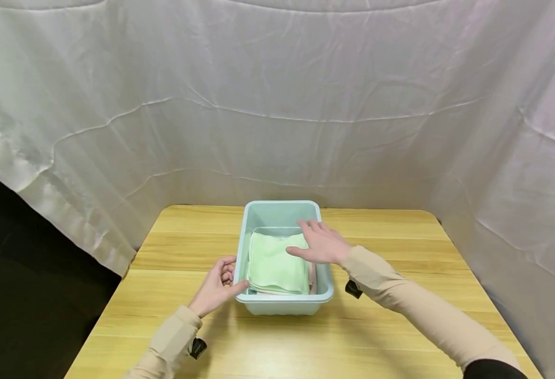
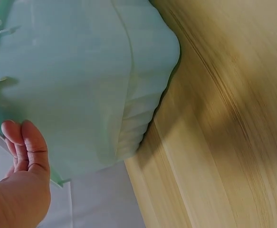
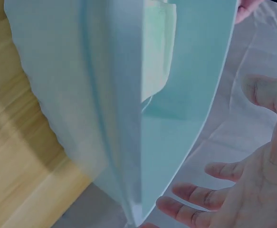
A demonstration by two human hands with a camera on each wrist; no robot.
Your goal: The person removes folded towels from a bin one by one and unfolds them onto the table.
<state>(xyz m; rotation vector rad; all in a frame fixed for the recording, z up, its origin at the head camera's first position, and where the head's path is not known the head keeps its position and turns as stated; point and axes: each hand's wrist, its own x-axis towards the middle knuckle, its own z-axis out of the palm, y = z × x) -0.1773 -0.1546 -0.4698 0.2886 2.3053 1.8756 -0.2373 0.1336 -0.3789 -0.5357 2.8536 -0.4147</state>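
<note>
A pale blue plastic bin (image 1: 284, 307) stands on the wooden table. Inside it lies a stack of folded cloths, a light green cloth (image 1: 277, 263) on top and a pinkish edge (image 1: 312, 278) showing at the right. My left hand (image 1: 218, 284) grips the bin's left rim near the front corner, thumb over the rim and fingers bent against the outer wall, as the left wrist view shows. Above the bin's right side hovers my right hand (image 1: 319, 243), fingers spread and palm down, with nothing in it. The right wrist view shows the green cloth (image 3: 158, 52) below the rim.
The wooden table (image 1: 391, 247) extends on both sides of the bin and in front of it. A pale curtain (image 1: 305, 142) hangs behind and around the table. Dark fabric (image 1: 31, 273) fills the far left. Small black devices sit on both wrists.
</note>
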